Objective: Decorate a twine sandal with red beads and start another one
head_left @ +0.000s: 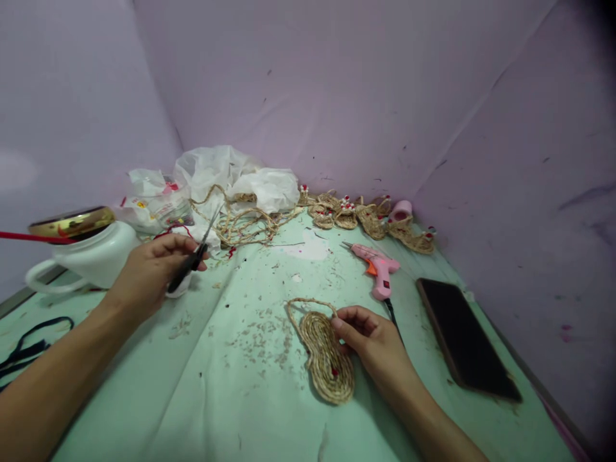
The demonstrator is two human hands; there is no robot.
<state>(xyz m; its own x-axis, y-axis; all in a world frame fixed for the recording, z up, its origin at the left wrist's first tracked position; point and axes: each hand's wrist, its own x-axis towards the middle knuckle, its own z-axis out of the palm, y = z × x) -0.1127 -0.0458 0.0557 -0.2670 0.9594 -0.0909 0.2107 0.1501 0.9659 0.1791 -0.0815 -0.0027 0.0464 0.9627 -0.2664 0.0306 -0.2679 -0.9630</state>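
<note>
My left hand [151,269] is closed around a pair of black-handled scissors [196,253], blades pointing up and away toward the jute pile. My right hand [370,340] pinches the edge of a flat coiled jute sole [327,359] lying on the pale green cloth [216,385]; a loose strand loops off its top end. The two hands are well apart.
A pink glue gun [379,266] lies beyond my right hand, a dark phone [464,340] to its right. Loose jute rope [245,224] and white plastic bags [231,176] sit at the back, with several small jute shoes [366,218]. A white pot with a gold lid [86,250] stands left.
</note>
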